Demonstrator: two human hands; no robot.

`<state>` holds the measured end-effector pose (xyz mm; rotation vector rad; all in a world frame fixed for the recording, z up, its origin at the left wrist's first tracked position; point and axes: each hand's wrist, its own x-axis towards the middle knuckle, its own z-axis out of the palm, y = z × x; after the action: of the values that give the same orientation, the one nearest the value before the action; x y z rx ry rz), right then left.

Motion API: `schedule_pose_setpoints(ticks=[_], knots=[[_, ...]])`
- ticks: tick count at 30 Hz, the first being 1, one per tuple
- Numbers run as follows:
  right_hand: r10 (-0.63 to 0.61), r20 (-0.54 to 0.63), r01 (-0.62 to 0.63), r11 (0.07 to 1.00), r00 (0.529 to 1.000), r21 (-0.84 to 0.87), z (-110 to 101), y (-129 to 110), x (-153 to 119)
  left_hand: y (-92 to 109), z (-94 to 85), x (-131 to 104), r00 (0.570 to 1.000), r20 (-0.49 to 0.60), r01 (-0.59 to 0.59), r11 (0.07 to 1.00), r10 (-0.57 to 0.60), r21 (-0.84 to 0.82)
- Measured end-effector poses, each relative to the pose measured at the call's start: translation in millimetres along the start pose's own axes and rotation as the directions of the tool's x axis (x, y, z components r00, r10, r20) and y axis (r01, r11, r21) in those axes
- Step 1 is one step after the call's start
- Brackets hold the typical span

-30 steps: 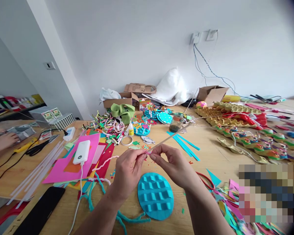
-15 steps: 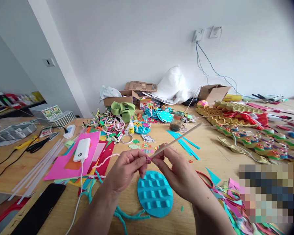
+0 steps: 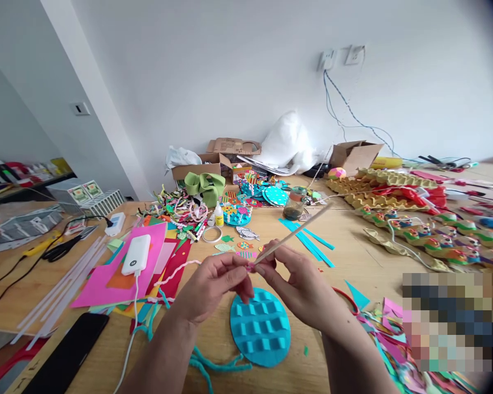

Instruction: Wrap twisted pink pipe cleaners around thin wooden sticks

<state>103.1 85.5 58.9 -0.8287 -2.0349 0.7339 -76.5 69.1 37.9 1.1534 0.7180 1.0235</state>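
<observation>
My left hand (image 3: 216, 282) and my right hand (image 3: 293, 273) meet fingertip to fingertip over the table. Between them is a small pink piece (image 3: 251, 267), pinched by the left fingers and mostly hidden. From my right hand's closed fingers a long, thin, pale strip (image 3: 298, 232) slants up to the right; its lower end touches the pink piece. Under the hands lies a blue oval card (image 3: 261, 334) with rows of raised folded tabs. Blue fuzzy strands (image 3: 219, 361) reach its lower left edge.
Several paper fish (image 3: 245, 245), a glue bottle (image 3: 219, 214) and a tape roll (image 3: 212, 235) lie beyond the hands. Blue paper strips (image 3: 310, 243) are right of them. A power bank (image 3: 137, 255) sits on coloured paper at left, scraps (image 3: 394, 342) at right.
My left fingers have loosened slightly and shifted right at the pink piece. The pale strip has tipped a little, its far end moving left. The oval card has stayed put.
</observation>
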Motion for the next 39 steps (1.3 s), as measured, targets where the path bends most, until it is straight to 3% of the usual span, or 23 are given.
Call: schedule_pose_setpoints(ticks=[3, 7, 11, 14, 17, 19, 25, 30, 32, 35, 39], knots=[[0.071, -0.011, -0.070, 0.997, 0.997, 0.011, 4.8, 5.5, 2.3, 1.2, 6.4, -3.1, 0.963, -0.161, -0.134, 0.905, 0.215, 0.403], [0.136, 0.003, -0.135, 0.984, 0.991, 0.119, 5.8, 9.3, 5.4, -1.4, 9.8, -3.4, 0.876, -0.170, -0.190, 0.646, 0.452, 0.739], [0.182, -0.014, -0.176, 0.966, 0.983, 0.189, 0.1, 11.5, 8.4, -3.8, 8.0, -1.9, 0.806, -0.182, -0.195, 0.543, 0.564, 0.817], [0.200, 0.038, -0.204, 0.955, 0.979, 0.217, -0.4, 12.4, 10.4, -5.0, 7.0, -2.0, 0.772, -0.166, -0.204, 0.486, 0.613, 0.850], [0.212, 0.084, -0.226, 0.941, 0.974, 0.252, 3.9, 12.5, 11.7, -6.7, 7.0, -2.8, 0.748, -0.139, -0.210, 0.430, 0.649, 0.878], [0.220, 0.069, -0.231, 0.942, 0.973, 0.246, 7.0, 12.2, 11.6, -7.6, 7.6, -3.4, 0.754, -0.140, -0.209, 0.437, 0.642, 0.875], [0.188, -0.003, -0.188, 0.979, 0.982, 0.083, 9.5, 6.3, 5.4, -4.2, 10.2, -5.0, 0.869, -0.231, -0.164, 0.695, 0.438, 0.700], [0.035, -0.027, -0.036, 0.999, 0.999, -0.040, 9.5, -2.9, -0.6, 2.9, 5.5, -4.4, 0.977, -0.163, -0.102, 0.976, 0.135, 0.193], [-0.015, -0.017, 0.014, 0.998, 1.000, -0.063, 8.1, -6.5, -2.2, 4.8, 3.1, -3.8, 0.996, -0.082, -0.021, 0.999, 0.018, -0.038], [-0.096, -0.005, 0.095, 0.989, 0.995, -0.114, 4.7, -9.9, -3.5, 5.4, 1.6, -2.1, 0.990, 0.087, 0.134, 0.945, -0.113, -0.298], [-0.180, -0.044, 0.173, 0.977, 0.983, -0.124, 2.4, -7.0, -1.5, 2.0, 1.3, 1.6, 0.972, 0.202, 0.197, 0.890, -0.121, -0.411]])
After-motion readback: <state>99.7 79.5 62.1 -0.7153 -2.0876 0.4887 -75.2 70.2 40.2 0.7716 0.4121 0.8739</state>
